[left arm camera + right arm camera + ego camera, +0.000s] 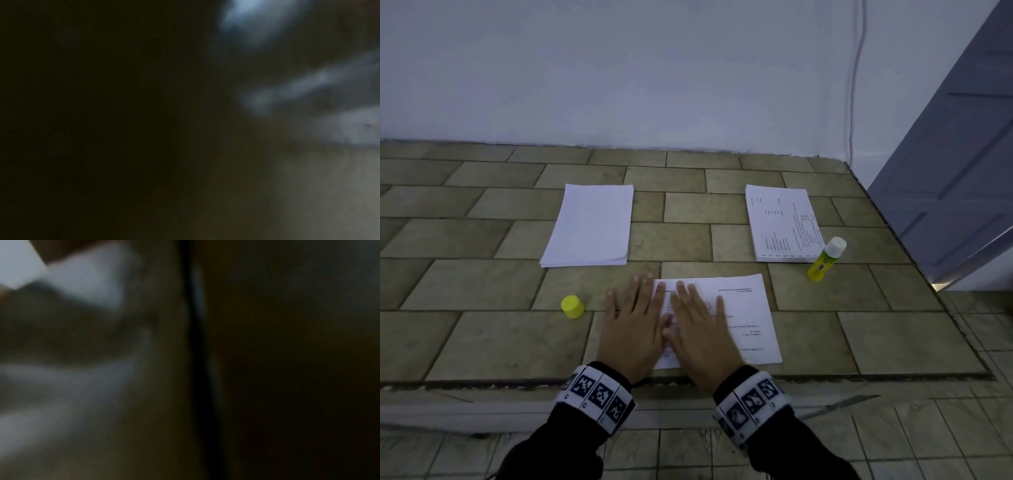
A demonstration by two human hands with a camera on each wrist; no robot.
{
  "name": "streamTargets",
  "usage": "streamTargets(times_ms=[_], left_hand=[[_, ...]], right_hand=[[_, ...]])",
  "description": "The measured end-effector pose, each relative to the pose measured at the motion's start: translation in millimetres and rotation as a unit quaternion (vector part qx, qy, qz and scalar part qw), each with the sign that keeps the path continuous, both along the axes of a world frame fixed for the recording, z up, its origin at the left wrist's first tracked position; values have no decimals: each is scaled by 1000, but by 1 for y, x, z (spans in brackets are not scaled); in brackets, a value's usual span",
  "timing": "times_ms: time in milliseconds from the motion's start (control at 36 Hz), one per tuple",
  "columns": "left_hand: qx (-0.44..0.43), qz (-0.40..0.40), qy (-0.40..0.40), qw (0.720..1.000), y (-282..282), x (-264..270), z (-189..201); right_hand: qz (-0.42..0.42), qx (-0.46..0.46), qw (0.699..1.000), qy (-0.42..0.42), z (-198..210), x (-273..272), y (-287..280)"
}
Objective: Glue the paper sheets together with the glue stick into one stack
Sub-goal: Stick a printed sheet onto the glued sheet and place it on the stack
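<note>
Going L to R on the tiled surface point(482, 342): yellow cap point(572, 306) at 9 o'clock of the hands, apart from them. Blank paper stack point(589, 224) at 11. Left hand point(632, 325) lies flat, fingers spread, half on tile, half on the printed sheet point(746, 315)'s L edge; grips nothing. Right hand point(702, 329) flat on the sheet, fingers straight. Print too small to read. Printed stack point(780, 222) at 1 o'clock, uncapped glue stick point(825, 260) touching its near R corner; label unreadable. Bare tile between the stacks. Wrist views dark, blurred.
</note>
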State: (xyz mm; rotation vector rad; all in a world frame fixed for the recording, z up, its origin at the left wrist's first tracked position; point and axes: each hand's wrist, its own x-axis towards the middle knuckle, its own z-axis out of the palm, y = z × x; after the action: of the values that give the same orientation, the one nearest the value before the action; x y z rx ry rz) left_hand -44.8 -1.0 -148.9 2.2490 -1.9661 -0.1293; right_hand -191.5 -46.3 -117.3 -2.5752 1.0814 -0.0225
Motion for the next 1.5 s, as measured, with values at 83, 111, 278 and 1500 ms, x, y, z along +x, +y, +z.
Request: streamTargets(times_ms=[83,111,278,1500], left_hand=[[-8,-7,1,1000,0,0,-1],[-9,-4,-2,1000,0,0,0],[-1,9,-7,1000,-1,0,1],[-16,8,-9,1000,0,0,-1]], right_hand=[[-6,-6,1000,10,-4,9,-5],[-10,-9,1000,21,-6,6,-8],[-63,-46,996,46,-15,-45,-35],[-5,-52,999,15,-3,-27,-15]])
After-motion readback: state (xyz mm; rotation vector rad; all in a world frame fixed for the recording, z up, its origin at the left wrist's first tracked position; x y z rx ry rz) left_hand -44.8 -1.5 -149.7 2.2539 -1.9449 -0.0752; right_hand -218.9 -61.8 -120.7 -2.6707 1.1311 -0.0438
